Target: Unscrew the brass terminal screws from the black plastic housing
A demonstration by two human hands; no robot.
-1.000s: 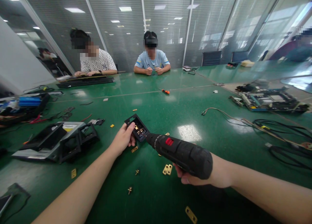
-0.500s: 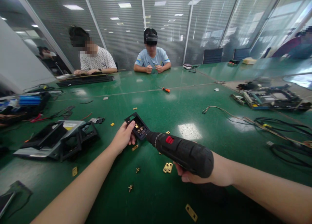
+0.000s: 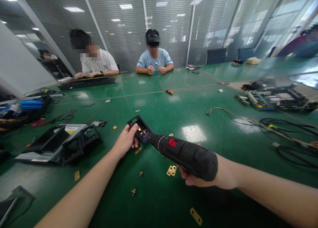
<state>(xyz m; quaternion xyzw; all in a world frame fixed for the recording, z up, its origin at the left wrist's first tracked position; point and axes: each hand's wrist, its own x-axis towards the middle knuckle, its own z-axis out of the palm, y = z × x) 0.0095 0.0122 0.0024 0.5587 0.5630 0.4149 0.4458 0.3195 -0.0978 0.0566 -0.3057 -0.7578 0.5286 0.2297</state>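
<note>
My left hand (image 3: 128,138) grips the near-left side of a small black plastic box (image 3: 147,126), its thumb over the rim. Brass-coloured metal pieces (image 3: 142,131) show inside the box. Wrapped round the handle of a black cordless drill (image 3: 191,155) with a red switch is my right hand (image 3: 196,179). The drill's nose points left and meets the box's right edge; its tip is hidden there. Around them on the green table lie brass plates with holes (image 3: 171,170), another brass plate (image 3: 196,216), and small brass screws (image 3: 133,192).
At left stand a grey and black frame-like housing (image 3: 47,145) and a bin with blue parts (image 3: 31,104). An orange screwdriver (image 3: 169,92) lies farther back. Cables (image 3: 280,132) and a circuit board (image 3: 280,97) are at right. Two people (image 3: 154,61) sit across the table.
The view has shifted very slightly. Both hands, the drill and the box keep the same positions relative to each other.
</note>
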